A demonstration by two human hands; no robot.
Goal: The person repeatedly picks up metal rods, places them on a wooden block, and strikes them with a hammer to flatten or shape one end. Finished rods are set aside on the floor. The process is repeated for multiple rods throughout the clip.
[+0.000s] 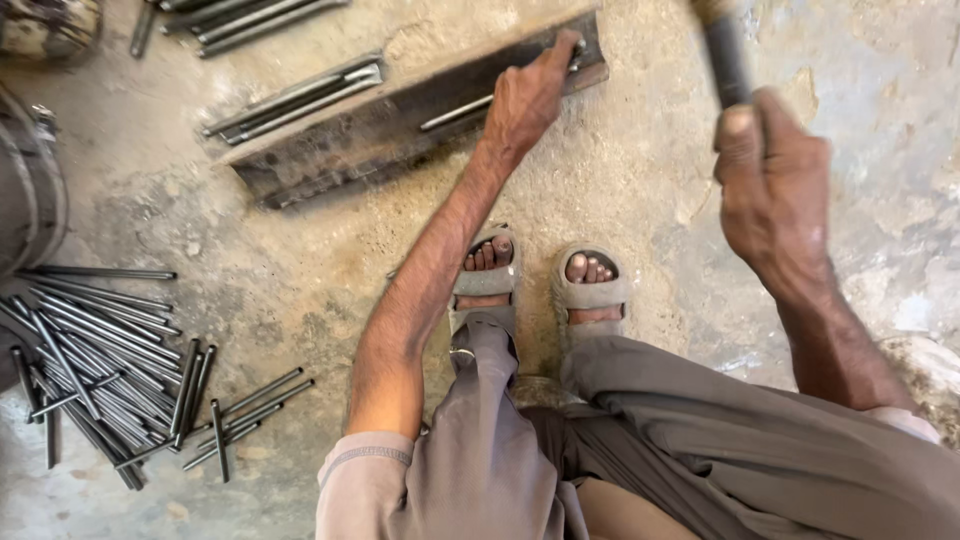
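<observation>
Across the whole frame lies a rough concrete floor, dusty and patched. On it, in the upper middle, sits a long dark steel block, laid slantwise from centre left up toward the upper right. At lower left a heap of thin metal rods spreads over the floor, and a smaller bundle of rods lies just beside the block's upper edge, with more at the top edge of the frame. The person crouches, grey trousers filling the lower right, both feet in grey sandals at centre.

The left hand reaches to the upper middle and rests on the block's right end, its fingers pressed down on a single rod that lies along the block. The right hand, at upper right, is raised well apart from the block, its grip closed tight around the dark handle of a hammer; the handle runs up out of the frame, so its head is not seen.
</observation>
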